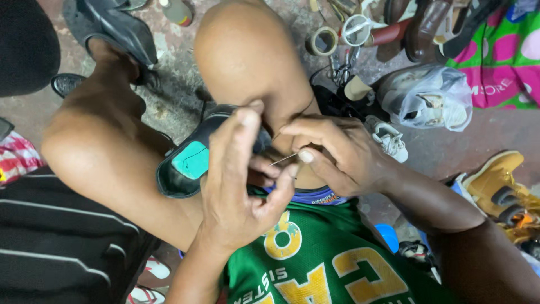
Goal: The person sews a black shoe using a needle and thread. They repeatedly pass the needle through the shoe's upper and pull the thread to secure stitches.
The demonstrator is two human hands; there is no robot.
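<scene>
A black shoe (188,160) with a teal insole lies tilted between my knees. My left hand (242,180) wraps around its heel end, thumb and fingers closed on it. Just to the right, my right hand (337,152) pinches a thin metal needle (284,159) between thumb and forefinger, its tip pointing toward the shoe. The two hands nearly touch. The part of the shoe under my left hand is hidden.
On the concrete floor lie a tape roll (322,41), a clear plastic bag with shoes (430,95), a yellow boot (498,183), a white sneaker (388,138), black shoes (118,28) and a pink and green bag (500,50). A striped dark garment (56,236) sits at left.
</scene>
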